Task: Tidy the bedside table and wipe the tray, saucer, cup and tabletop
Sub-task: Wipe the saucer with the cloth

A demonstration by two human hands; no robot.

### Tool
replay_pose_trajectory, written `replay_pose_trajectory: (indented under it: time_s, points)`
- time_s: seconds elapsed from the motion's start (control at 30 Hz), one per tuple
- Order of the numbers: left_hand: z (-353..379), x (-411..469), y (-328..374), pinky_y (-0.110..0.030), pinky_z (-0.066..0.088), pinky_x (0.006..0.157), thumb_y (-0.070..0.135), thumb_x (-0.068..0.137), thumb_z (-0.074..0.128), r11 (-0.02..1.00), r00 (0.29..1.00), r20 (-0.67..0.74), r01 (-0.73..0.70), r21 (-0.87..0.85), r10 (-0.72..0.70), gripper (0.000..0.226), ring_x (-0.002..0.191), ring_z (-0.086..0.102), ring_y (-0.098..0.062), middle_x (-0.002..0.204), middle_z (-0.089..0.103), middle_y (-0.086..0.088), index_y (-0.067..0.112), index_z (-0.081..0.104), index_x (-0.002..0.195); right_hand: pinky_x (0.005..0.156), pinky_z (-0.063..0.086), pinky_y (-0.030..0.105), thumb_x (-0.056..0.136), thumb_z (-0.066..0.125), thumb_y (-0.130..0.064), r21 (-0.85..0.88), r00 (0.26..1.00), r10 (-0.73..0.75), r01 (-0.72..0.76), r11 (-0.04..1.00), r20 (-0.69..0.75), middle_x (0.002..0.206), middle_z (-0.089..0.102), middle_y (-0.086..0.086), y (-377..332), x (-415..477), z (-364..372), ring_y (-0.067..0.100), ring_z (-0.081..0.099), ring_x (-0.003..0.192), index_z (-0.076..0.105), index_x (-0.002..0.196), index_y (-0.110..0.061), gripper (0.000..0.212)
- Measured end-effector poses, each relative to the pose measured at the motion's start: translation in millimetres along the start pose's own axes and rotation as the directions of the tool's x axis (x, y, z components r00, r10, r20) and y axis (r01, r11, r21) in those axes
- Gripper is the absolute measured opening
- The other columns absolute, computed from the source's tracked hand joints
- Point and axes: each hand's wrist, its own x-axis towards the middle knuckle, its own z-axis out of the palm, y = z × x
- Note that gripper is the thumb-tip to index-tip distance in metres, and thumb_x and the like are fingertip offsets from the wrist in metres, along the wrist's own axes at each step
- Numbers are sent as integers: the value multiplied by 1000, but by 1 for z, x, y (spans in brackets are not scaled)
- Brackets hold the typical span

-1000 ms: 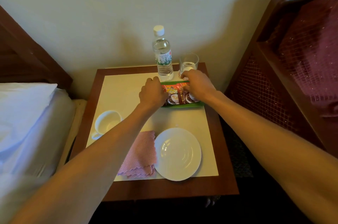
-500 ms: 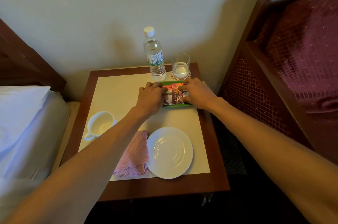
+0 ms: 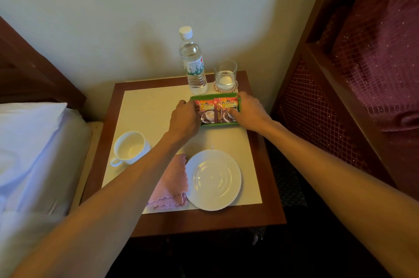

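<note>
Bed (image 3: 29,141): white pillow and sheet, just beside the left edge of the desk.
Desk (image 3: 204,221): dark wooden border round a pale top, set against the wall.
Cup (image 3: 130,148): white, empty, on the left part of the desk, handle toward the near left.
Cloth (image 3: 172,184): pink, folded, flat near the front edge, touching the left rim of the saucer, partly hidden under the left forearm.
Left grip (image 3: 184,119): fingers curled over the left end of the green tray, grasping it.
Water bottle (image 3: 193,66): clear, white cap, upright at the back of the desk, just behind the tray.
Green tray (image 3: 213,97): at the back right of the desk, held at both ends.
Coffee sachets (image 3: 217,111): two, side by side, lying in the tray.
Saucer (image 3: 213,179): white, empty, near the front edge, well apart from the tray.
Glass (image 3: 225,74): clear, on a round coaster (image 3: 235,87) at the back right corner.
Right grip (image 3: 249,112): clasped round the right end of the tray, thumb laid on the right sachet.
Maroon padded furniture (image 3: 374,62): wooden frame, close beside the right of the desk.
</note>
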Motion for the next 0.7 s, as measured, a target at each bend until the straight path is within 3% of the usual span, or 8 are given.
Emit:
replay_pose_trajectory:
  time_s: [0.23,0.4,0.5,0.6,0.7]
  points:
    - [-8,-5,-2,-34,38,72,22,98,53,1000,1000,14,20,-16,-20,35,107,57,-35,121,62,-17,12,53,131,90,55,43,95,64,-34,82,1000,15,-15,997,4,126,59,6,1,-8,-2,23,61,111,39,136,-14,52]
    - [-30,-32,-19,-38,48,86,16,96,58,998,998,34,-43,-41,44,34,109,59,-29,122,65,-10,16,59,129,92,47,32,95,62,-31,33,984,-100,106,994,-149,135,51,7,-4,-34,5,20,53,120,46,137,-13,49]
    - [-39,-61,-37,-35,47,86,11,95,59,995,987,120,-101,-25,103,27,101,62,-28,116,69,-7,14,65,121,88,51,32,96,61,-27,85,966,-167,186,979,-198,124,58,6,-29,-57,9,18,58,109,56,125,-11,33]
    - [-45,-96,-55,-34,48,86,11,94,61,994,982,156,-104,-10,105,25,101,64,-28,113,69,-7,11,67,118,86,52,37,95,63,-24,154,962,-259,270,951,-86,110,67,5,-59,-77,22,19,61,98,62,115,-10,25]
    - [-48,-125,-72,-36,49,89,13,92,61,996,982,172,-83,31,76,28,105,62,-27,117,67,-9,12,66,120,88,49,34,92,68,-30,91,938,-331,322,942,103,114,67,4,-85,-93,40,16,58,98,61,122,-11,36]
